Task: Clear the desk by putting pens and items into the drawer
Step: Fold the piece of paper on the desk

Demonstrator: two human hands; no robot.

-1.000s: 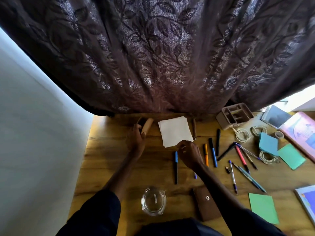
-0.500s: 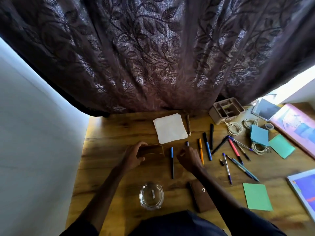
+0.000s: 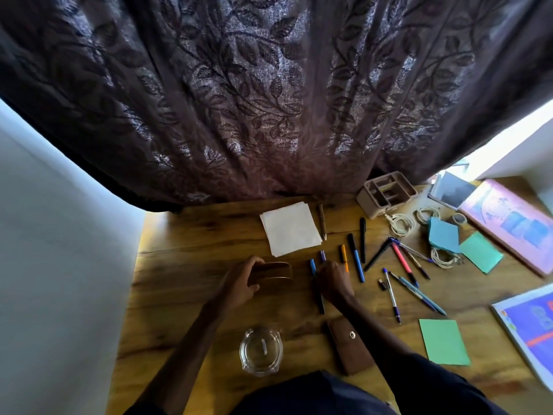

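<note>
Head view, entries from the grips outward.

1. Left grip [image 3: 239, 284]: fingers and thumb curled round a brown wooden case [image 3: 273, 274], held at its left end, low over the surface [image 3: 185, 265].
2. Right grip [image 3: 332, 283]: fingers curled down, closed on a purple pen [image 3: 322, 256] whose tip sticks out beyond the fingertips. The same hand lies across a blue-capped black pen [image 3: 313, 266]; the cap shows above the knuckles and the black barrel below the wrist.
3. Orange pen [image 3: 344, 258], blue pen [image 3: 356, 263] and black pen [image 3: 362, 239]: flat on the surface, just right of the right grip, roughly parallel.
4. Further loose pens: fanned out to the right, some crossing one another, among them a red pen [image 3: 402, 262].
5. White paper stack [image 3: 290, 229]: beyond both grips, with a brown pen [image 3: 322, 220] along its right edge.
6. Glass ashtray [image 3: 261, 351] and brown pouch [image 3: 348, 348]: at the near edge, between the forearms and under the right one.
7. Green sheet [image 3: 443, 341]: near right.
8. Beige organiser [image 3: 386, 193], coiled white cables [image 3: 401, 224], blue notes [image 3: 443, 235], green notes [image 3: 480, 256], pink book [image 3: 508, 223]: far right.
9. Dark leaf-patterned curtain [image 3: 269, 100]: behind the surface.
</note>
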